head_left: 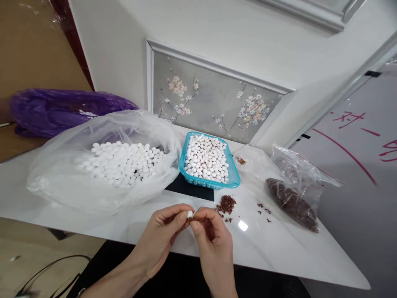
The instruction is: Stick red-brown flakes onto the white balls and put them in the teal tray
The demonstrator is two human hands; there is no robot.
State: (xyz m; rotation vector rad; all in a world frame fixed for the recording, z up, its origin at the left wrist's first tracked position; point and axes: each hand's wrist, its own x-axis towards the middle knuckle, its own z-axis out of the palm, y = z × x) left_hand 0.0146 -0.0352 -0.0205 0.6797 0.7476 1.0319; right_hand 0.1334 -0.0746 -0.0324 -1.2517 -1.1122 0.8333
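Note:
My left hand (163, 231) pinches a small white ball (190, 214) between thumb and fingertips, just above the table's front part. Against the same ball, the thumb and index finger of my right hand (215, 238) are closed together; a trace of brown shows there, but what they hold is mostly hidden. Right behind my hands lies a small heap of reddish-brown forked bits (228, 204). Farther back, a blue plastic basket (236, 181) is filled with white balls (206, 159), with brown showing among them.
An open translucent bag (46, 176) of plain white balls (124, 161) stands at left, before a purple bag (40, 109). At right are a zip bag of brown bits (291, 203), a clear bag (257, 161) and a whiteboard (350, 157). A black mat (189, 190) lies under the basket.

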